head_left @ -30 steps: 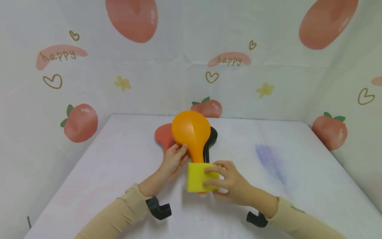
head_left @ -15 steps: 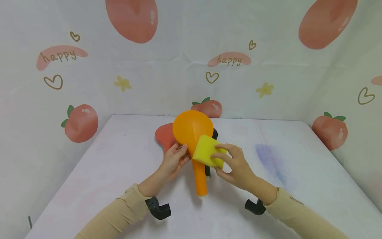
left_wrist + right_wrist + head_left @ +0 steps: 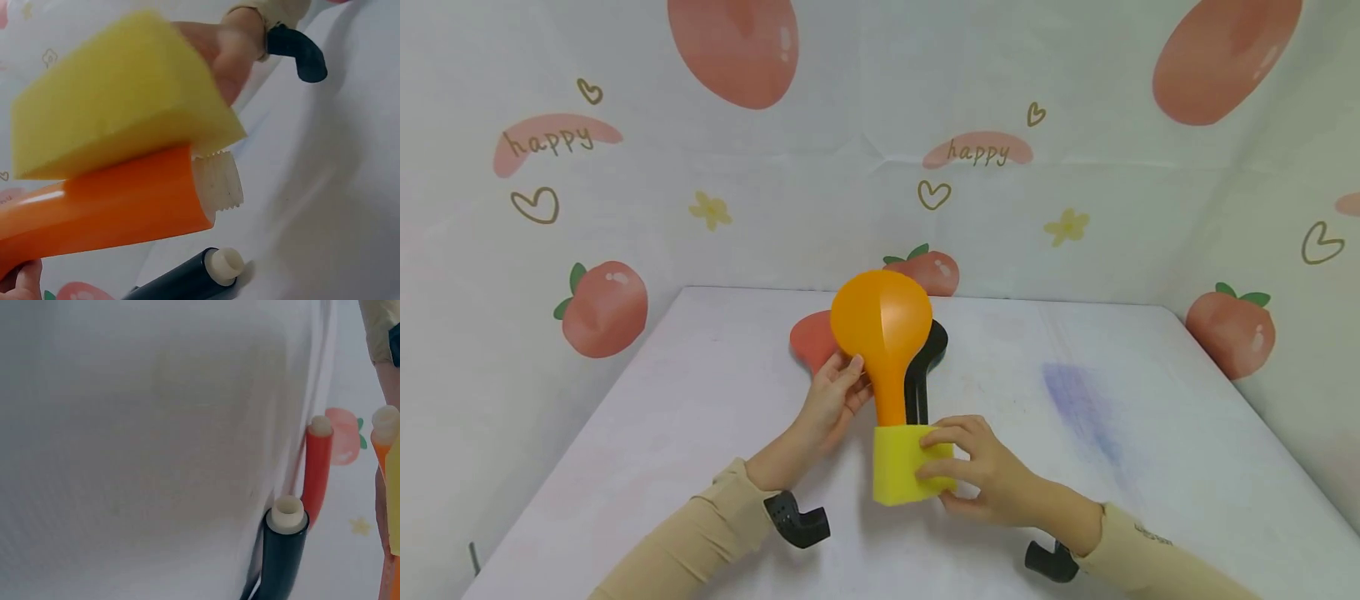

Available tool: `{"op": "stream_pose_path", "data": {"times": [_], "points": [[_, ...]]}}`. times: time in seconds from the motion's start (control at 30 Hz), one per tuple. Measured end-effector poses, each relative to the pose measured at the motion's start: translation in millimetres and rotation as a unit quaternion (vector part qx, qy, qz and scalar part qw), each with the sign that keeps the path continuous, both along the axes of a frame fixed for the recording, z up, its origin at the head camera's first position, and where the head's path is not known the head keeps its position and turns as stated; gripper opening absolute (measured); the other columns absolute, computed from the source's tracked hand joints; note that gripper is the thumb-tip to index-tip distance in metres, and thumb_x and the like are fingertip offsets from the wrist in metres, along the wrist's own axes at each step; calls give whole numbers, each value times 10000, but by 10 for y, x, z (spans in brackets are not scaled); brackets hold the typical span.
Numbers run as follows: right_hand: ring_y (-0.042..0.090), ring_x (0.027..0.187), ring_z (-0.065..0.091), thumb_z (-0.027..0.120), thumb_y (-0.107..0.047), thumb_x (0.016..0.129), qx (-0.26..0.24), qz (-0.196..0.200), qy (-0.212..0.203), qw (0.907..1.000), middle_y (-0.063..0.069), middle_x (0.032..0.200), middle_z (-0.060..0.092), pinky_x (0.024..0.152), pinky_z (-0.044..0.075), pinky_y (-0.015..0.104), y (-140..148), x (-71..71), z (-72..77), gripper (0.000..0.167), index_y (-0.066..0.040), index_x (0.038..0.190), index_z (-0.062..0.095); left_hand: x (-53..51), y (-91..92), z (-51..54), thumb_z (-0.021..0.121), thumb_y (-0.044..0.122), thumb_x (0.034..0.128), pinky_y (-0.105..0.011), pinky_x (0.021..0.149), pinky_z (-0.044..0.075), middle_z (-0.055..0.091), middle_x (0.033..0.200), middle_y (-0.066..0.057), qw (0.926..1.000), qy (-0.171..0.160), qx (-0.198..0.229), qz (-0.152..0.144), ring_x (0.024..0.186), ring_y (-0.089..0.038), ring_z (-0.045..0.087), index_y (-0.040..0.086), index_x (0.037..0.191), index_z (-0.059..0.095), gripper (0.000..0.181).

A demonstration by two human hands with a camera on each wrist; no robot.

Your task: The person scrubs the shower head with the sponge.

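Note:
An orange shower head (image 3: 882, 321) is held off the table, its round head up and handle down, by my left hand (image 3: 833, 400), which grips it near the neck. My right hand (image 3: 988, 471) pinches a yellow sponge (image 3: 897, 465) against the lower handle. In the left wrist view the sponge (image 3: 119, 94) lies along the orange handle (image 3: 112, 212), just short of its white threaded end (image 3: 217, 181). Behind lie a red shower head (image 3: 810, 337) and a black shower head (image 3: 936, 342), partly hidden by the orange one.
The white table (image 3: 700, 533) carries a bluish smudge (image 3: 1082, 408) on the right. A printed cloth backdrop (image 3: 820, 192) rises behind and along the sides. Black wrist mounts (image 3: 799, 521) sit under both sleeves.
The sponge has gone down the handle, up to the neck and down again to the lower end. My left hand stays on the shower head, which has tilted slightly.

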State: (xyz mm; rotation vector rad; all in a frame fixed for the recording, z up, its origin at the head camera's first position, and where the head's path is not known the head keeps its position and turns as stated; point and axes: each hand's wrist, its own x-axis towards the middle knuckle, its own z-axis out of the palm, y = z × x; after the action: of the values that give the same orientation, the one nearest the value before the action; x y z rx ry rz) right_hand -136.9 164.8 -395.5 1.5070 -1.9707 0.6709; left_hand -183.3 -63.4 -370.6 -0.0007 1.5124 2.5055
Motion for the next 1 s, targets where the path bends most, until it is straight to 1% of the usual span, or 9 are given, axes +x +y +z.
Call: {"op": "stream_pose_path", "data": {"times": [0.13, 0.27, 0.4, 0.53, 0.63, 0.7, 0.83, 0.9, 1.0], "points": [[262, 1079, 465, 511, -251, 895, -6, 3, 117, 9999, 80, 1169, 537, 866, 367, 404, 7, -20, 18, 186, -203, 1030, 630, -9, -7, 4, 382, 147, 1006, -202, 827, 532, 560, 1029, 30, 9998, -66, 172, 45, 888, -101, 574, 43, 1384, 323, 396], [270, 1071, 479, 477, -274, 910, -393, -413, 170, 9982, 123, 1146, 544, 855, 352, 401, 3, -141, 63, 221, -152, 1015, 628, -5, -8, 9, 380, 153, 1007, -197, 809, 534, 575, 1000, 46, 9994, -123, 312, 25, 875, -88, 588, 31, 1378, 318, 395], [275, 1080, 462, 462, -342, 929, -768, -1098, -319, 9905, 150, 1168, 520, 863, 335, 430, -1, -246, 101, 278, -129, 1037, 605, 13, -3, 21, 388, 147, 1003, -190, 797, 534, 575, 975, 45, 9991, -164, 391, -36, 854, -84, 583, 47, 1334, 347, 348], [289, 1096, 453, 608, -200, 861, -1130, -1493, -1038, 9768, 159, 1198, 486, 879, 341, 451, -20, -273, 105, 218, -122, 1062, 579, 33, 5, 39, 370, 132, 1007, -195, 808, 531, 566, 977, 33, 9987, -151, 470, -140, 856, -93, 574, 71, 1295, 361, 295], [279, 1102, 453, 672, -28, 738, -1240, -1300, -1407, 9736, 165, 1198, 471, 947, 379, 362, -39, -241, 72, 355, -102, 1069, 567, 42, 1, 51, 356, 120, 1008, -196, 815, 528, 560, 984, 30, 9984, -141, 518, -183, 862, -96, 570, 64, 1312, 348, 309], [260, 1104, 453, 676, 2, 728, -1205, -1025, -1556, 9751, 165, 1190, 465, 973, 400, 257, -44, -206, 32, 375, -85, 1073, 556, 42, -7, 56, 356, 115, 1007, -193, 817, 528, 562, 995, 28, 9984, -140, 511, -178, 867, -95, 573, 56, 1330, 342, 328], [217, 1097, 455, 638, -119, 846, -917, -385, -1692, 9806, 149, 1178, 455, 973, 409, 172, -24, -120, -45, 257, -79, 1077, 536, 32, -25, 67, 363, 130, 1010, -191, 830, 527, 556, 1043, 33, 9993, 25, 346, -140, 898, -93, 580, 31, 1364, 320, 370], [202, 1094, 452, 595, -210, 890, -716, -220, -1625, 9839, 131, 1176, 453, 964, 416, 198, -6, -79, -72, 225, -98, 1075, 534, 23, -31, 77, 363, 135, 1011, -191, 836, 527, 549, 1066, 34, 9994, 82, 323, -94, 913, -91, 583, 30, 1368, 316, 375], [196, 1090, 443, 550, -280, 909, -538, -210, -1474, 9874, 106, 1168, 457, 930, 419, 267, 12, -40, -80, 213, -129, 1058, 539, 17, -39, 93, 354, 132, 1013, -192, 846, 527, 544, 1086, 32, 9992, 90, 380, -14, 927, -87, 591, 38, 1377, 309, 379]]}}
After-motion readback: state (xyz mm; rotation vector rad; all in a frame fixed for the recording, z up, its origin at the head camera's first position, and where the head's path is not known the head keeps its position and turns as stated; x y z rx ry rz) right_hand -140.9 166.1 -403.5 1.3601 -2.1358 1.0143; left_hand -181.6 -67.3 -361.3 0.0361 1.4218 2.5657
